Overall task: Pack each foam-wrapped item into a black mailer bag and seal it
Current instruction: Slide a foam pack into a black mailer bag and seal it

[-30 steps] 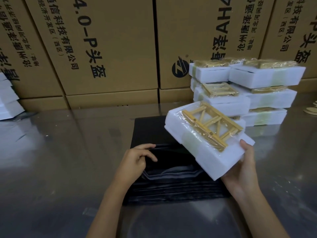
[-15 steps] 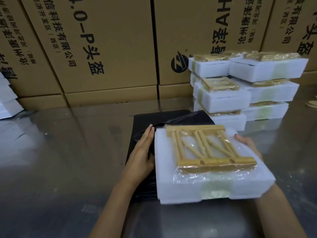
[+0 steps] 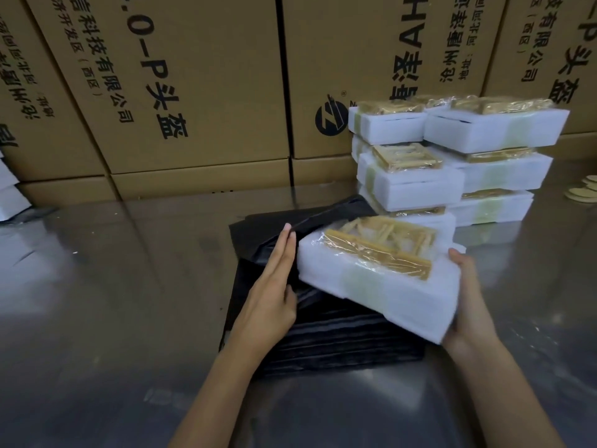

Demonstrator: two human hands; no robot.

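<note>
A white foam-wrapped item [image 3: 378, 286] with a yellow wooden frame under clear film tilts over a stack of black mailer bags [image 3: 323, 344] on the metal table. Its far end enters the lifted mouth of the top bag [image 3: 323, 218]. My right hand [image 3: 465, 292] grips the foam's near right corner. My left hand [image 3: 274, 279] lies with straight fingers against the raised edge of the top bag, beside the foam's left side; its thumb is hidden.
Several more foam-wrapped items [image 3: 452, 163] are stacked at the back right. Large printed cardboard boxes [image 3: 193, 92] wall off the rear of the table. White foam pieces [image 3: 9, 195] sit at the far left, small pale discs [image 3: 584, 192] at the far right.
The foam item swung from my right side to over the bags, and its far end went into the opened top bag. My left hand lifted the bag's edge and straightened along it.
</note>
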